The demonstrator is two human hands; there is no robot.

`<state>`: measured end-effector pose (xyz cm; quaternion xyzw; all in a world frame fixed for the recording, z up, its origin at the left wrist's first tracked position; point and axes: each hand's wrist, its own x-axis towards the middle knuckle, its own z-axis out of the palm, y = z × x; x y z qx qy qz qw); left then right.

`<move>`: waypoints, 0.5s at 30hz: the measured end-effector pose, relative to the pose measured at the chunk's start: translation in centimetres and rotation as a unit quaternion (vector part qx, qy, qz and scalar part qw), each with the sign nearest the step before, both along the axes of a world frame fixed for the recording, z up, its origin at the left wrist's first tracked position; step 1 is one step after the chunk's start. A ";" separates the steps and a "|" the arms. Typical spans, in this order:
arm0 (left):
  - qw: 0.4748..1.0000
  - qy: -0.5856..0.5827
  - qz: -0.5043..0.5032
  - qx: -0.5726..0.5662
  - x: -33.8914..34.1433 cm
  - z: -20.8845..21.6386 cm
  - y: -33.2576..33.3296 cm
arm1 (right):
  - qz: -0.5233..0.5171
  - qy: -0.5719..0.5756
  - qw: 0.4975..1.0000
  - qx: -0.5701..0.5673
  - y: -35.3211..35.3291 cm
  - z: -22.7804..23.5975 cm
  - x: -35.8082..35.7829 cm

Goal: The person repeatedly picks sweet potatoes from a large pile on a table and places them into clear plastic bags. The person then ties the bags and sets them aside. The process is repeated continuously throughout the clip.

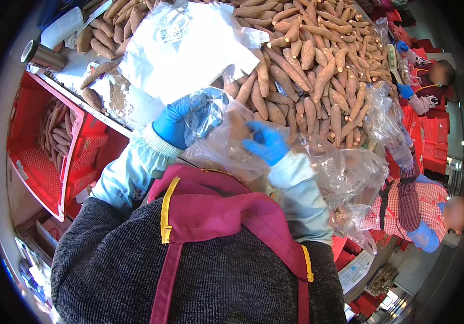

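Observation:
My left hand (173, 123), in a blue glove, grips the mouth of a clear plastic bag (232, 153) in front of my chest. A brown sweet potato (238, 127) shows blurred through the film in the upper part of the bag. Just right of it is my right hand (268, 143), also blue-gloved, its thumb and fingers apart and pointing at the sweet potato. Its fingertips are close to the sweet potato; whether they touch it I cannot tell. Beyond both hands, a large heap of sweet potatoes (318, 70) covers the table.
A stack of white plastic bags (183, 59) lies beyond my left hand. A metal tumbler (43, 55) stands at the left corner. Red crates (35, 156) are at the left, one holding sweet potatoes. Filled clear bags (345, 173) lie at the right, where two people (412, 208) work.

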<state>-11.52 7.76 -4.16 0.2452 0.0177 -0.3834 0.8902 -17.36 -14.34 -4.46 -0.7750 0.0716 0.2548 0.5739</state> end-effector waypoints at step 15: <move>0.998 -0.014 -0.065 0.000 -1.7 -0.7 1.3 | -0.070 -0.061 0.906 -0.413 -9.1 -12.7 2.9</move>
